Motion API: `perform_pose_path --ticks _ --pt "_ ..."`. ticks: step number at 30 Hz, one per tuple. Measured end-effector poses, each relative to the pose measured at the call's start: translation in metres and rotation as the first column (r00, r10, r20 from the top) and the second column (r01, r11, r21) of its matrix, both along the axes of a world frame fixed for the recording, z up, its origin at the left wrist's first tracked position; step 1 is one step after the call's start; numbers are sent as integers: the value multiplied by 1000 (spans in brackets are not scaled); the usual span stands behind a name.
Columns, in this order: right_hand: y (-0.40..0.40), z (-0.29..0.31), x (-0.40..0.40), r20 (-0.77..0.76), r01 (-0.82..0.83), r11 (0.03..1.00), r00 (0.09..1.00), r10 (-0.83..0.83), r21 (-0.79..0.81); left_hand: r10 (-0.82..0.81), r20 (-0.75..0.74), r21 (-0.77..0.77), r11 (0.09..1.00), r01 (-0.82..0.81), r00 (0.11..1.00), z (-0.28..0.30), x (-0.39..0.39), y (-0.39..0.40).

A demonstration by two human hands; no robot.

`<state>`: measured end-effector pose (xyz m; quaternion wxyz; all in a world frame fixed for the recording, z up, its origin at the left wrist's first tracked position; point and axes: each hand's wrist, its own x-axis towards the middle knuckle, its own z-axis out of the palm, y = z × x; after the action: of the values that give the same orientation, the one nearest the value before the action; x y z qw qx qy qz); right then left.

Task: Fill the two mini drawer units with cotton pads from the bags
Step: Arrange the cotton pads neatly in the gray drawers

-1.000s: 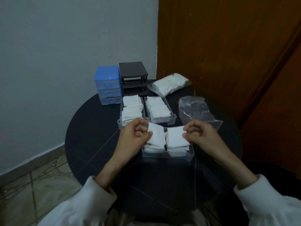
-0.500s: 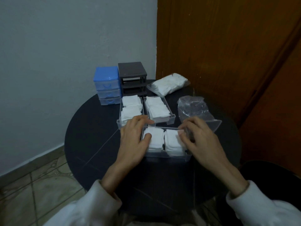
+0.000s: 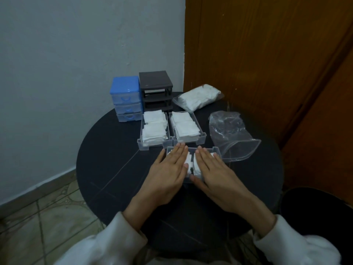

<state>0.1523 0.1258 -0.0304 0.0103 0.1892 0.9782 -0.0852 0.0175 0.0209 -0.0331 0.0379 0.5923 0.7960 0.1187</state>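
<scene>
Both hands lie flat with straight fingers, left hand (image 3: 170, 167) and right hand (image 3: 212, 169) gripping nothing, pressing cotton pads (image 3: 191, 163) into the near clear drawer (image 3: 216, 150) on the round table (image 3: 114, 159). Overstuffed pads may spring up and jam against the empty dark drawer unit (image 3: 155, 92).

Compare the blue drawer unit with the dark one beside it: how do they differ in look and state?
The blue drawer unit keeps its three drawers in, while the dark drawer unit shows three empty slots. The blue one is bright with translucent fronts; the dark one is a plain dark frame. Both stand upright, side by side, at the far edge of the round table.
</scene>
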Motion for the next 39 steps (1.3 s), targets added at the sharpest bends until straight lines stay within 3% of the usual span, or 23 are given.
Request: perform_pose_path --ticks 5,8,17,20,24,30,39 --pt "9 8 2 -62 -69 998 996 68 -7 -26 137 45 999 20 990 0 -4 -1" --pt "20 17 0 -21 -143 989 989 144 31 -48 258 143 990 11 965 5 -9 -5" --pt "26 25 -6 72 -202 973 978 195 108 41 435 288 940 -182 899 38 -35 -9" --pt "22 25 -10 46 -221 965 975 217 143 52 430 319 925 -205 901 48 -42 -8" --pt "19 35 -13 -18 -214 976 976 215 32 55 409 369 903 -220 911 67 -57 -3" --pt "28 63 -34 -131 -144 989 981 146 22 115 237 429 879 -210 965 96 -119 26" --pt "60 91 -112 -42 5 998 999 -2 56 169 139 299 932 -204 976 117 -190 89"
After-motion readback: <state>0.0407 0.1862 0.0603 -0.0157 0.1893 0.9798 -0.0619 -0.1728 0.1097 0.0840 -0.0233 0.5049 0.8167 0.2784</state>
